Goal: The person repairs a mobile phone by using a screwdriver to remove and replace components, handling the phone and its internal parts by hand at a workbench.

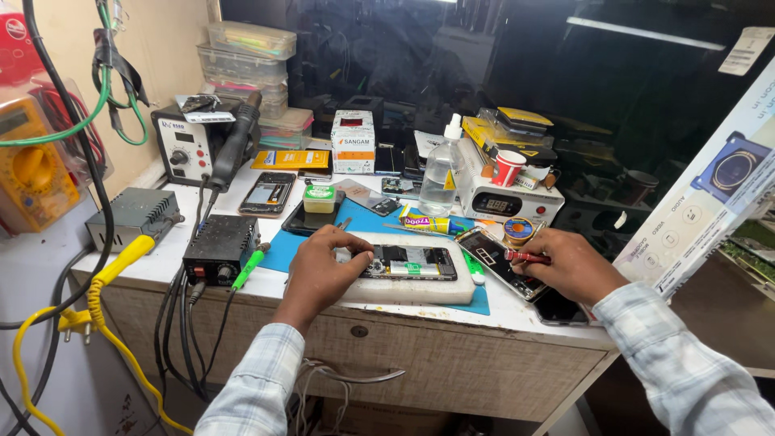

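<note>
An opened phone point(410, 262) lies face down, its insides showing, on a white slab point(420, 289) over a blue mat point(379, 220). My left hand point(323, 266) rests on the slab with its fingertips on the phone's left end. My right hand point(569, 265) hovers to the right, holding a red-handled screwdriver point(526, 257) pointed left. Under that hand lies a second phone part point(496, 260) with a dark screen. Thin tweezers point(345, 224) lie just beyond my left fingers.
A hot-air station point(194, 145), small black power box point(219, 248), green-handled tool point(249, 268), clear liquid bottle point(441, 169), glue tube point(432, 224), solder reel point(518, 229), white heater box point(508, 202) and more phones point(268, 194) crowd the bench. Cables hang at left point(97, 307).
</note>
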